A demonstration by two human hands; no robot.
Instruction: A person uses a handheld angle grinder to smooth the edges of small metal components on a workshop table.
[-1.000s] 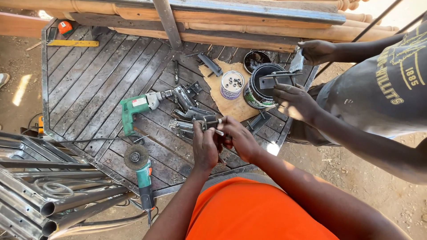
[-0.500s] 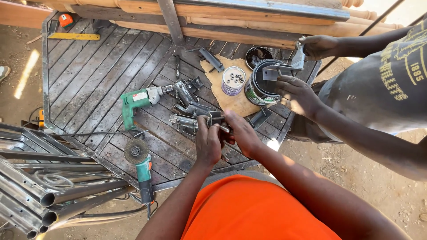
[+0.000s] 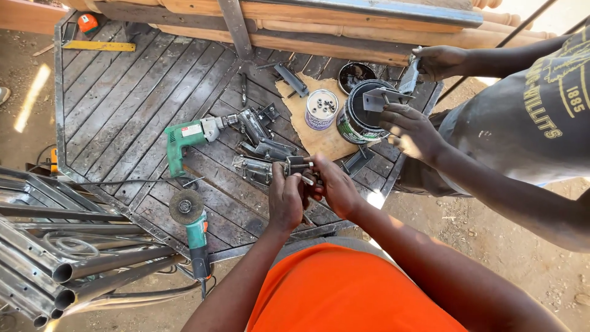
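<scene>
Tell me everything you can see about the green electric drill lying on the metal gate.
The green electric drill lies on its side on the dark slatted metal gate, handle toward the camera, silver chuck end pointing right toward a pile of grey metal lock parts. Its body looks like green plastic with a pale label; the front part looks metal. No hand touches it: both of the person's hands work on a small metal piece farther right.

Small hinge-like fitting (image 3: 299, 166) between fingers of left hand (image 3: 286, 200) and right hand (image 3: 335, 187): bare grey metal, dull sheen. Slatted panel (image 3: 123, 104) beneath: dark steel, matt, scuffed. Drill (image 3: 196, 136): green plastic body, metal chuck. Angle grinder (image 3: 192, 224): green plastic, rough abrasive disc. Tubes (image 3: 55, 270): bright smooth metal. Paint can (image 3: 359, 117): glossy black inside. Beam (image 3: 344, 24): pale wood.
</scene>
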